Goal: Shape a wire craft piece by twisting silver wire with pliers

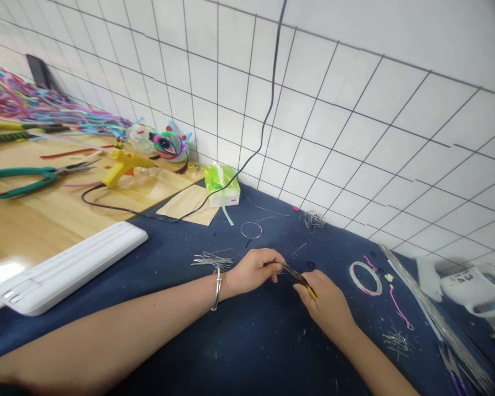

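Note:
My left hand rests on the dark blue cloth, its fingers pinched around something thin at the tip of the pliers; what it pinches is too small to make out. A silver bangle sits on that wrist. My right hand is closed on small pliers with a yellow handle, their dark jaws pointing left toward the left fingers. A bundle of short metal wires lies just left of my left hand. A thin wire ring lies a little beyond the hands.
On the wooden table at left lie a yellow glue gun, green-handled pliers, coloured cords and a white flat case. A green tissue pack, a tape roll, a pink cord and long wires lie at right.

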A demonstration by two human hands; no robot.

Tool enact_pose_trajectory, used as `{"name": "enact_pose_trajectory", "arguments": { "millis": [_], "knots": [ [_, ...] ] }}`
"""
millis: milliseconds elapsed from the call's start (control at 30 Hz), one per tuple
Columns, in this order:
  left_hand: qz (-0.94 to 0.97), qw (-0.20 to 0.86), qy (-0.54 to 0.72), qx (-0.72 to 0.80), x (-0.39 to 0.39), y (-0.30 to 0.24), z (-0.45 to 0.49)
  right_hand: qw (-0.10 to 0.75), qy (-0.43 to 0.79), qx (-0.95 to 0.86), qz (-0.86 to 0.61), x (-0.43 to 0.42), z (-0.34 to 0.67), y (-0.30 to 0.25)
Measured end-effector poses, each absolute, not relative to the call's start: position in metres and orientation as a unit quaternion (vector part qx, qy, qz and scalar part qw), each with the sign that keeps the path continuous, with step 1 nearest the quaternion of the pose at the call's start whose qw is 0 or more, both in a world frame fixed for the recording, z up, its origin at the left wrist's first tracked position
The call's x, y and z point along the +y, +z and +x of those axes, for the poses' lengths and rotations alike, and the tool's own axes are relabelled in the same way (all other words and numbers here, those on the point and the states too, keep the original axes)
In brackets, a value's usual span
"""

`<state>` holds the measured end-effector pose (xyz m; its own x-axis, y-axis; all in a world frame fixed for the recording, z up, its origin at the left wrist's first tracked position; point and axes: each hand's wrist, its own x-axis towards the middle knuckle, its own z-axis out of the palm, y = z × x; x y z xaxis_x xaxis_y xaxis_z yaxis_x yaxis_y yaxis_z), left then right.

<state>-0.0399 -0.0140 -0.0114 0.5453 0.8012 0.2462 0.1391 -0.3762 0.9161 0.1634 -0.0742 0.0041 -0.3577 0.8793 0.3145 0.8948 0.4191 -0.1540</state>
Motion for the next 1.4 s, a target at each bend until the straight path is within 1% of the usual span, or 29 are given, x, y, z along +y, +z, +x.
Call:
{"name": "enact_pose_trajectory", "arguments": {
  "millis": [133, 367, 633, 767, 967, 1100, 1233, 1400],
  "knots": [
    [0.715, 0.505, 0.364, 0.318, -0.012, -0.011, -0.040, 0.174, -0.094, -0.830, -0.522, -0.071, 0.169, 0.000],
    [0.719, 0.508, 0.352, 0.318, -0.012, -0.011, -0.040, 0.192, -0.146, -0.818, -0.523, -0.067, 0.174, -0.005],
    [0.739, 0.483, 0.336, 0.329, -0.013, -0.013, -0.038, 0.160, -0.157, -0.822, -0.524, -0.068, 0.170, -0.002],
    [0.738, 0.491, 0.326, 0.328, -0.014, -0.011, -0.039, 0.144, -0.146, -0.831, -0.518, -0.068, 0.169, -0.001],
    [0.721, 0.527, 0.315, 0.320, -0.012, -0.015, -0.039, 0.118, -0.168, -0.828, -0.522, -0.068, 0.172, 0.002],
    [0.714, 0.540, 0.315, 0.315, -0.011, -0.017, -0.039, 0.125, -0.176, -0.832, -0.512, -0.067, 0.176, 0.005],
    [0.711, 0.530, 0.331, 0.322, -0.012, -0.014, -0.039, 0.141, -0.187, -0.830, -0.506, -0.068, 0.177, 0.006],
    [0.709, 0.510, 0.348, 0.340, -0.013, -0.012, -0.039, 0.128, -0.205, -0.829, -0.505, -0.071, 0.174, 0.008]
  ]
}}
